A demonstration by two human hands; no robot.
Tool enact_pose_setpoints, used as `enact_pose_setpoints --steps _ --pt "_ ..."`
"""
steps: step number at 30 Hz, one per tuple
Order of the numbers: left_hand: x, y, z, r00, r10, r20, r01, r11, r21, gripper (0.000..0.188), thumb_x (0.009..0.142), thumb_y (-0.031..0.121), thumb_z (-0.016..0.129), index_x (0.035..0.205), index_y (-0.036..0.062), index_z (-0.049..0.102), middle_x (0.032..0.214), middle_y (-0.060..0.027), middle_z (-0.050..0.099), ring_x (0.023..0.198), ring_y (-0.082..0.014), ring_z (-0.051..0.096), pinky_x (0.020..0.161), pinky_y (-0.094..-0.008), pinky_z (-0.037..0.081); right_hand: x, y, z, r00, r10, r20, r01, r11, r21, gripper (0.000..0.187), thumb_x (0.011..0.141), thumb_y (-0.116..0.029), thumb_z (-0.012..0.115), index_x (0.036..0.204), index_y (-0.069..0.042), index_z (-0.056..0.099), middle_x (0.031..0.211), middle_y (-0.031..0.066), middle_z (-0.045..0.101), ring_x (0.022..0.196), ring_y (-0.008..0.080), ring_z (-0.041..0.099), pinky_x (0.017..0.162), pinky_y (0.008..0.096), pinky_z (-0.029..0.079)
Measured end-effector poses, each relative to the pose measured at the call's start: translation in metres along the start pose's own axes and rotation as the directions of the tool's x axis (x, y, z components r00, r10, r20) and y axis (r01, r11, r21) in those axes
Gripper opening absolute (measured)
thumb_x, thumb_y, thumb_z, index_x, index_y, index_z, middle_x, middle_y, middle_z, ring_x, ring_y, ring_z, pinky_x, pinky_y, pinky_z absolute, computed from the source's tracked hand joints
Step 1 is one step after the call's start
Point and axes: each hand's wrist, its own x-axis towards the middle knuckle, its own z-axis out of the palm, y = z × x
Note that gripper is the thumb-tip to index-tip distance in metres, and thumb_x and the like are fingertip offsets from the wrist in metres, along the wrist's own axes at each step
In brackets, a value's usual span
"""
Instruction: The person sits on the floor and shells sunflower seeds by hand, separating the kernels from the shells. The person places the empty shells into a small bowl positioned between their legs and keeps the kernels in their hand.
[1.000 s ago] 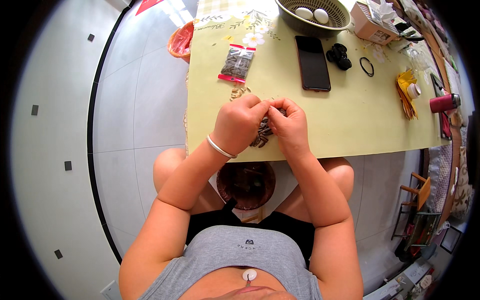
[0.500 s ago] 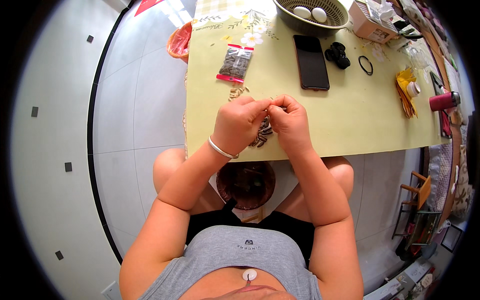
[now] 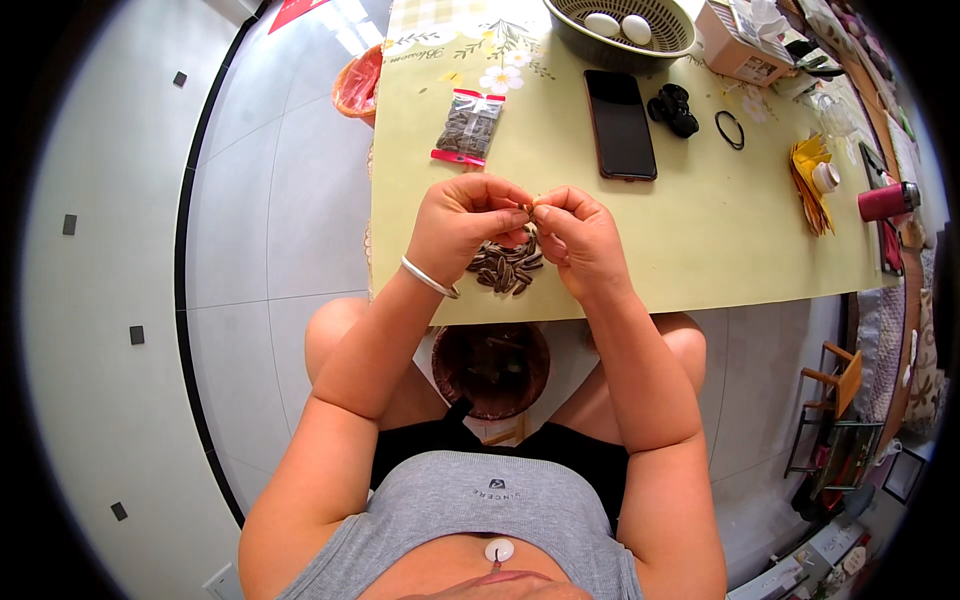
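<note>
My left hand (image 3: 458, 225) and my right hand (image 3: 586, 240) meet over the near edge of the table. Between their pinched fingertips is a small sunflower seed (image 3: 529, 209), partly covered by the fingers. Right below them lies a pile of dark striped sunflower seeds (image 3: 506, 268) on the tablecloth. Beyond my left hand rests a clear packet of seeds (image 3: 469, 126) with pink ends. A white bangle circles my left wrist.
Farther back are a phone (image 3: 621, 125), a black object (image 3: 674, 110), a black ring (image 3: 730, 130) and a basket (image 3: 665, 58) with two eggs. Yellow paper (image 3: 812, 185) and a dark-red bottle (image 3: 888, 202) lie at right. A bin (image 3: 492, 405) stands between my knees.
My hands have opened out slightly, the left shifting a little left, so the seed pile shows more. The small pale pieces beyond my left hand are now covered by it.
</note>
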Motion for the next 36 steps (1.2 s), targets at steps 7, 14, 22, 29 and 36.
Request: enact_pose_setpoints --steps 7,14,22,29,36 --pt "-0.004 0.001 0.010 0.941 0.329 -0.083 -0.279 0.888 0.366 0.009 0.086 -0.001 0.068 0.095 -0.0009 0.063 0.080 -0.0047 0.068 0.067 -0.0102 0.065 0.060 -0.0217 0.053 0.000 -0.002 0.004 0.998 0.025 -0.061 -0.015 0.986 0.164 0.011 0.083 -0.001 0.050 0.091 -0.001 0.057 0.079 0.0063 0.059 0.060 0.0111 0.050 0.049 0.0217 0.034" --pt "-0.010 0.007 0.019 0.831 0.551 0.078 -0.449 0.580 0.680 0.007 0.084 -0.003 0.066 0.089 0.0008 0.062 0.071 -0.0088 0.064 0.062 -0.0128 0.065 0.056 -0.0262 0.050 0.001 -0.001 0.002 0.991 0.129 0.033 -0.132 0.979 0.156 0.018 0.081 -0.002 0.045 0.094 0.001 0.057 0.087 0.0100 0.061 0.073 0.0142 0.057 0.054 0.0241 0.039" --pt "-0.006 0.014 0.006 0.931 0.355 0.081 -0.357 0.847 0.394 0.007 0.086 -0.001 0.066 0.092 -0.0009 0.066 0.076 -0.0064 0.067 0.063 -0.0109 0.063 0.058 -0.0250 0.050 -0.001 -0.003 0.011 0.987 0.163 -0.011 -0.159 0.974 0.163 0.020 0.096 -0.016 0.048 0.095 0.002 0.058 0.084 0.0099 0.060 0.066 0.0135 0.055 0.048 0.0220 0.036" --pt "0.009 0.030 -0.021 0.820 0.553 0.145 -0.377 0.333 0.864 0.022 0.085 0.001 0.065 0.107 -0.0003 0.067 0.103 -0.0118 0.069 0.094 -0.0237 0.064 0.080 -0.0330 0.051 0.003 -0.009 -0.005 0.996 0.085 -0.037 -0.072 0.959 0.273 0.019 0.096 -0.016 0.050 0.093 0.001 0.059 0.079 0.0079 0.058 0.057 0.0121 0.051 0.043 0.0191 0.031" --pt "0.053 0.008 -0.008 0.845 0.384 0.372 -0.321 -0.193 0.927 0.051 0.081 -0.004 0.050 0.132 0.0029 0.054 0.138 -0.0121 0.053 0.140 -0.0323 0.034 0.115 -0.0458 0.026 0.013 -0.019 -0.021 0.995 -0.012 -0.095 0.038 0.961 0.273 0.016 0.094 -0.014 0.051 0.093 0.001 0.058 0.078 0.0071 0.056 0.057 0.0112 0.049 0.043 0.0198 0.031"
